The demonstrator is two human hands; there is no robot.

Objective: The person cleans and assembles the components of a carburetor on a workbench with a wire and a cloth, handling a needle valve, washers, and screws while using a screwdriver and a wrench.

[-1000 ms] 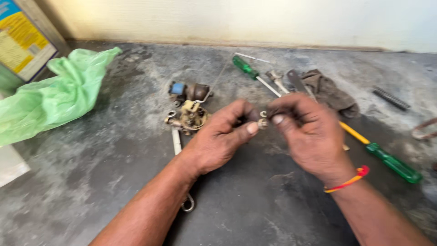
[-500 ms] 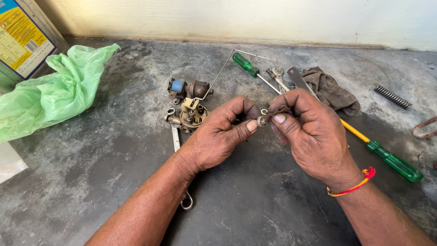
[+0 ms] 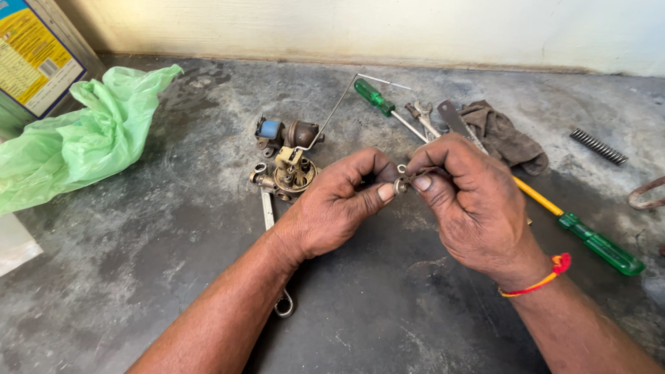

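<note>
A small metal fitting [image 3: 400, 184] sits pinched between both thumbs and forefingers, raised above the bench [image 3: 388, 305] where it can be seen and turned. The left hand [image 3: 336, 208] steadies one side, the right hand [image 3: 471, 201] closes on the other. Behind lie a brass carburettor [image 3: 294, 173], screwdrivers [image 3: 374, 97] and a rag [image 3: 502, 131]

The small metal part [image 3: 400, 185] pinched between the left hand [image 3: 337, 208] and right hand [image 3: 473, 204] is mostly covered by fingertips, too small to tell its kind; the wrench [image 3: 268, 211] runs under the left forearm; the yellow-shafted screwdriver [image 3: 585, 235] passes behind the right hand; the curved rusty piece [image 3: 645, 194] and the printed box [image 3: 34, 62] are cut by the edges
</note>
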